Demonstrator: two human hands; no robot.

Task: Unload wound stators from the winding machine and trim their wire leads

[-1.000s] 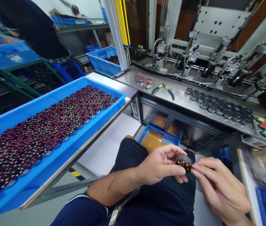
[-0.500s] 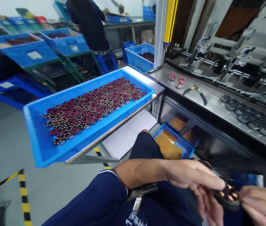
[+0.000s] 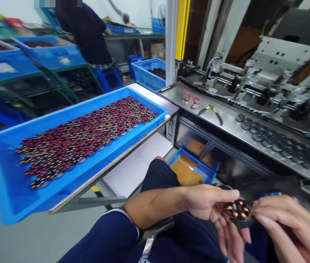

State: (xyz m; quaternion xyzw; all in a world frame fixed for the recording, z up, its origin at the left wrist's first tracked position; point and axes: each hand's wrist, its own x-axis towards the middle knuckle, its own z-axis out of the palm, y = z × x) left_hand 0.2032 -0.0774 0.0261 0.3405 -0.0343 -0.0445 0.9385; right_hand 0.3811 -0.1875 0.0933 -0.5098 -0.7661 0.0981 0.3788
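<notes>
My left hand (image 3: pixel 212 204) is closed around a copper-wound motor stator (image 3: pixel 243 221), thumb along its upper side and fingers beneath. Its wound face, with copper coils around a dark centre, is turned up toward me. Thin reddish wires show near the left fingers. At the stator's right edge, my right hand (image 3: pixel 289 223) has thumb and fingers pinched together; whatever lies between the fingertips is too small to make out. Both hands are above my lap at the lower right.
On my left, a blue tray (image 3: pixel 12 204) holds many stators in rows. The metal bench (image 3: pixel 226 133) carries a few red-wound stators (image 3: pixel 195 102), green-and-black pliers (image 3: pixel 211 111) and rows of black rings (image 3: pixel 275 137). Behind stands a machine (image 3: pixel 278 62). Beyond, a person (image 3: pixel 85 34) faces away.
My view swung left, then partly back right. Both hands still hold the stator between them, and its coil face is now turned more toward me.
</notes>
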